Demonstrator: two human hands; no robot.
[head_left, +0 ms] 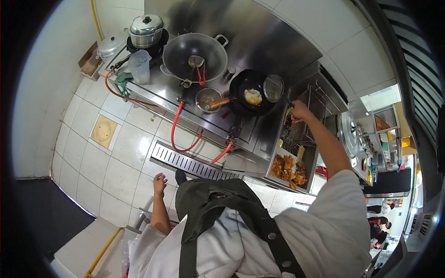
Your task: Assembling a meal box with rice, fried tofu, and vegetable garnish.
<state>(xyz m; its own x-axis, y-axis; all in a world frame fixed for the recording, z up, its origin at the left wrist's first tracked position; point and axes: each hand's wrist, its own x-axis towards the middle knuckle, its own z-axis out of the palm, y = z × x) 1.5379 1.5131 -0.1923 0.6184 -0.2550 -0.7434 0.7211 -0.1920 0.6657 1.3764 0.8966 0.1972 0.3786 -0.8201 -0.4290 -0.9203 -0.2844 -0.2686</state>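
My right hand (301, 112) is closed round the handle of a round wire-mesh skimmer (273, 88). The skimmer's head rests over the right rim of a black wok (241, 104). A fried egg (253, 96), white with a yellow yolk, lies inside the wok. The wok's wooden handle (218, 103) points left, across a small metal bowl (202, 96). Low at my left side hangs my left hand (160, 184), its fingers loosely bent and apart, with nothing visible in them.
A large wok (176, 51) holds a red-handled ladle (196, 61). Beyond it stand a lidded pot (146, 32) and a plastic pitcher (139, 67). Red gas hoses (174, 132) loop below the steel stove. Fried pieces (287, 170) fill a tray at right.
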